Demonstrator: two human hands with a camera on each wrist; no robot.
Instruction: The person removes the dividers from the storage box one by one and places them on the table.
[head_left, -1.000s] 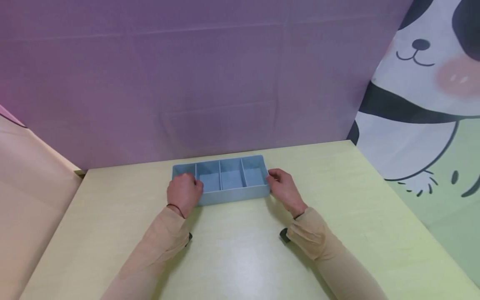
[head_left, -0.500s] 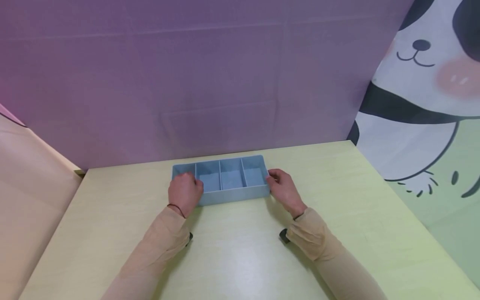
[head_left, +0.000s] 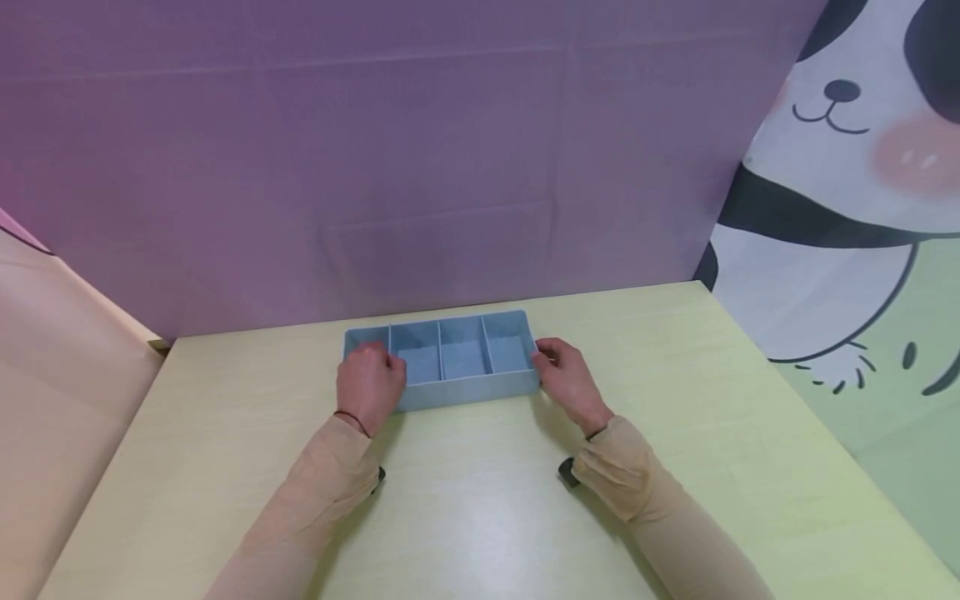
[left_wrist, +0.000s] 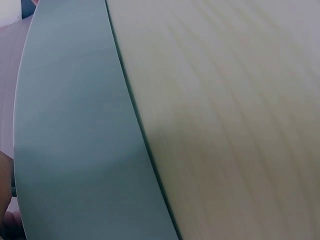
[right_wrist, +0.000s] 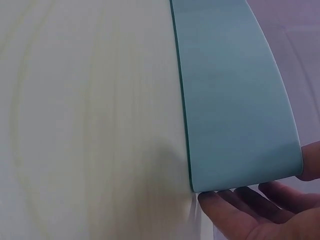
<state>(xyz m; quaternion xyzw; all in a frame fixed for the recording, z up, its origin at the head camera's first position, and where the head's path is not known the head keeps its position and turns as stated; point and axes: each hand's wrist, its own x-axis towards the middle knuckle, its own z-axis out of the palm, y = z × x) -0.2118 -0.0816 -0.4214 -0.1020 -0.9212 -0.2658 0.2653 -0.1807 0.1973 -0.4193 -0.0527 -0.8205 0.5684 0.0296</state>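
Almost nothing has moved: the blue tray [head_left: 467, 388] sits on the far side of the table [head_left: 465, 492], the left hand [head_left: 369, 382] seems to pinch its left divider [head_left: 391, 336], the right hand [head_left: 568, 381] grips its right end, so the work looks hardly further on.
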